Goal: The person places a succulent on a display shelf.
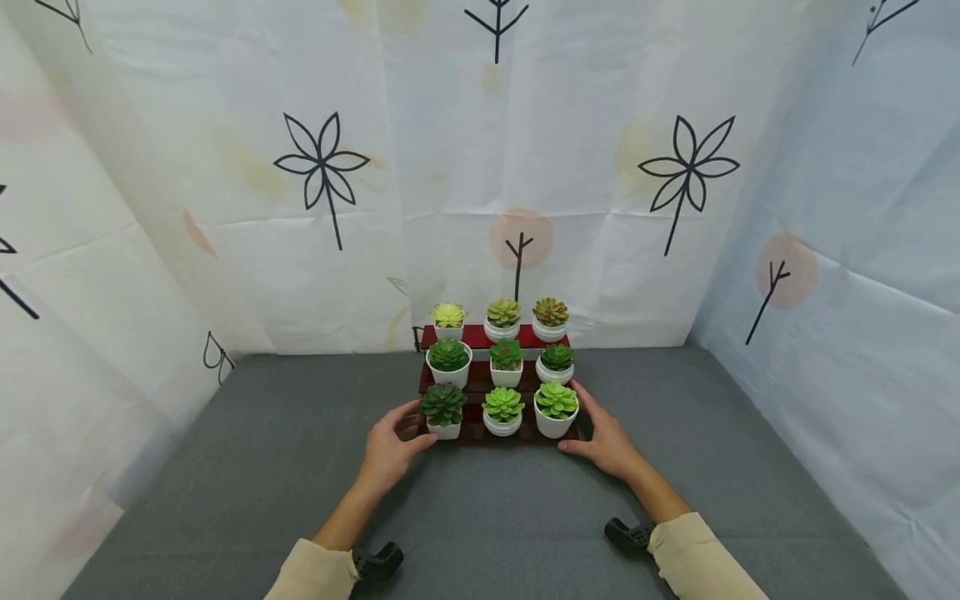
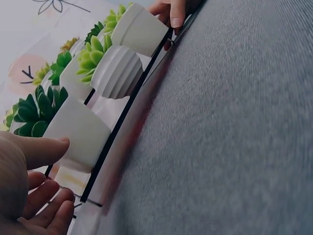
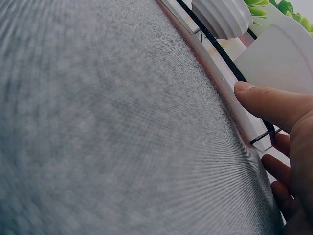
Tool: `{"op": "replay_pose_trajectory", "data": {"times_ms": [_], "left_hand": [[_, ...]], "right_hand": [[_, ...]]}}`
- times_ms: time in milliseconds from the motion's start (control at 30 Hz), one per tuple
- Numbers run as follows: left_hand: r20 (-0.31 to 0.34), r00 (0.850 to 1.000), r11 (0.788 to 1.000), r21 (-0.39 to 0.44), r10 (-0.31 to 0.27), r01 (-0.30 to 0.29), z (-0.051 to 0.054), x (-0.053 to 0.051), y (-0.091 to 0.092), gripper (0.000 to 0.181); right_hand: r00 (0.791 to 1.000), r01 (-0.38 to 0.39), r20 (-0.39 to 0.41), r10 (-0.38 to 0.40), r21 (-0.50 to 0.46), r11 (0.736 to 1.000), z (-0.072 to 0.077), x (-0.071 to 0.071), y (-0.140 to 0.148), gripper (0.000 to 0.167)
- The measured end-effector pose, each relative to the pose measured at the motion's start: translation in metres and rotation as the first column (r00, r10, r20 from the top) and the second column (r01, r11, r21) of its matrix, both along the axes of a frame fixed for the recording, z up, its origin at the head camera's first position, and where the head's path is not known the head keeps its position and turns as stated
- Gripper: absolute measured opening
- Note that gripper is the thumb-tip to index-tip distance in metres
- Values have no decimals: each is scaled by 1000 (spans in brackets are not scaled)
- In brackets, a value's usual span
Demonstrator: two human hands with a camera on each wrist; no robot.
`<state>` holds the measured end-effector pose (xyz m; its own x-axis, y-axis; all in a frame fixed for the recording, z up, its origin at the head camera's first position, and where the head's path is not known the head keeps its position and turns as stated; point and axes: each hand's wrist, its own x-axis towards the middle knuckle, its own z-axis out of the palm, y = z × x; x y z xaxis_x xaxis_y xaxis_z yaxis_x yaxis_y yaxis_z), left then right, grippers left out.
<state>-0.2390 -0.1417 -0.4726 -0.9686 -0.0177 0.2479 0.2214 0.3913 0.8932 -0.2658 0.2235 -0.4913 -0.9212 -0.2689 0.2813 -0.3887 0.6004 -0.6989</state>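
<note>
A three-tiered dark red stand [image 1: 474, 429] with black edges holds rows of artificial succulents in white pots. My left hand [image 1: 386, 450] is at its front left corner, thumb extended before the white pot [image 2: 80, 134] of a dark green succulent [image 1: 442, 404], the other fingers loosely bent beside the stand's end. At the opposite corner my right hand [image 1: 607, 442] spreads around the end. Its thumb [image 3: 266, 100] lies against the front edge, near the white pot [image 1: 555, 427] of a light green succulent [image 1: 557, 400]. The other fingertips are partly hidden at the end.
The stand rests on a grey cloth-covered table [image 1: 495, 517], close to the back wall. Pale fabric [image 1: 450, 150] printed with plants surrounds the table at the back and sides. A black wrist device [image 1: 378, 562] is strapped at each sleeve.
</note>
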Motion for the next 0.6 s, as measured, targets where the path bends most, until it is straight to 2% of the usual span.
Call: {"op": "replay_pose_trajectory", "data": {"times_ms": [300, 600], "left_hand": [[-95, 995, 995, -101, 1, -10, -4, 2, -16, 61], [-227, 974, 960, -275, -14, -50, -4, 2, -43, 61]], "right_hand": [[1000, -13, -6, 13, 13, 1000, -2, -2, -1, 101], [991, -130, 27, 135, -129, 983, 4, 5, 14, 91]]}}
